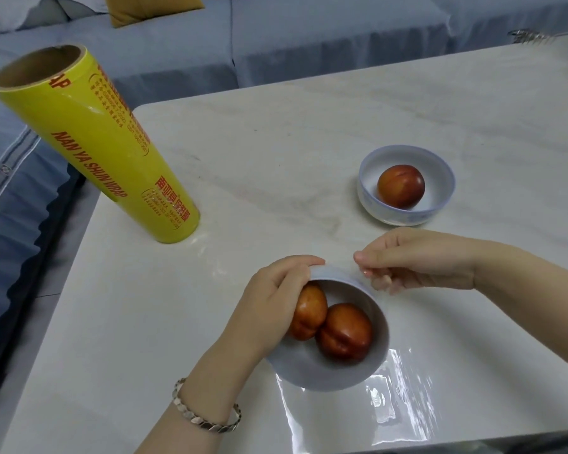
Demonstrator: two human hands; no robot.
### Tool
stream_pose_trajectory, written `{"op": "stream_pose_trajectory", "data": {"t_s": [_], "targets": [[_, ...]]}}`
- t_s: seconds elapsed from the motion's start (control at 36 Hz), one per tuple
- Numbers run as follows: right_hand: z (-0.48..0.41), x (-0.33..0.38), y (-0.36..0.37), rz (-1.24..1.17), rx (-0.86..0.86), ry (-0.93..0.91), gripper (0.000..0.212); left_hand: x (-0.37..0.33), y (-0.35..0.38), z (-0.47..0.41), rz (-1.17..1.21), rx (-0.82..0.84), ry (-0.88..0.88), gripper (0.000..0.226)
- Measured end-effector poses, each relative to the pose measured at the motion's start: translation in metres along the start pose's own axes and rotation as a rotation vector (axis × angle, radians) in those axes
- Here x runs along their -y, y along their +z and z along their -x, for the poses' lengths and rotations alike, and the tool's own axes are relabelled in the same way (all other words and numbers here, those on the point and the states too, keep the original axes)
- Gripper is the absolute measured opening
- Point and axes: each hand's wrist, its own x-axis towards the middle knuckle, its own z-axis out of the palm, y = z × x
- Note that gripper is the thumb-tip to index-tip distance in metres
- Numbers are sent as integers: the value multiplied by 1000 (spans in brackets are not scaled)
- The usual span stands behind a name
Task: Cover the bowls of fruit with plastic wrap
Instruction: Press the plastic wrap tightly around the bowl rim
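**Hand state.** My left hand (276, 299) has its fingers curled over the far-left rim of the near bowl (309, 371), gripping it. The bowl holds two fruits (345, 332) and appears tipped. My right hand (417, 260) pinches an edge of plastic wrap (397, 388) between thumb and fingers, just right of my left fingertips. The rest of the sheet lies glossy on the table (309, 126), nearer me than my right fingers.

**Other items.** The second bowl (404, 217) stands uncovered beyond my right fingers. The roll (95, 142) stands well left of my left fingers.

**Likely faults.**
- Pinch too light: the wrap slips free and clings to itself.
- Pull too hard: the tipped bowl rolls further and the fruit spills.
- Left fingers left on the rim: they get trapped under the wrap.
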Motion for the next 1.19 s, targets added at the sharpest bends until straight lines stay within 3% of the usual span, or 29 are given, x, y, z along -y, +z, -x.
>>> {"op": "stream_pose_trajectory", "data": {"t_s": [0.17,0.33,0.53,0.67,0.78,0.97,1.11,1.19], "targets": [[-6,-17,8,-230,-161,-276,6,-1,-1,-1,-3,12,-7,30],[-15,-18,32,-493,-207,-427,9,-1,-3,-2,-6,22,10,32],[-26,-16,48,-430,-531,-378,12,3,-4,4,-13,-2,48,33],[-30,-12,52,-346,-645,-323,11,2,-5,8,-1,-31,73,29],[-30,-12,53,-244,-660,-270,10,1,-5,10,30,-19,125,30],[-29,-11,42,-251,-533,-31,21,0,-3,8,29,32,177,30],[-33,-20,39,-261,-547,12,42,2,-2,7,16,42,177,32],[-29,-24,36,-270,-557,-21,31,-1,0,8,-1,55,196,30]]}}
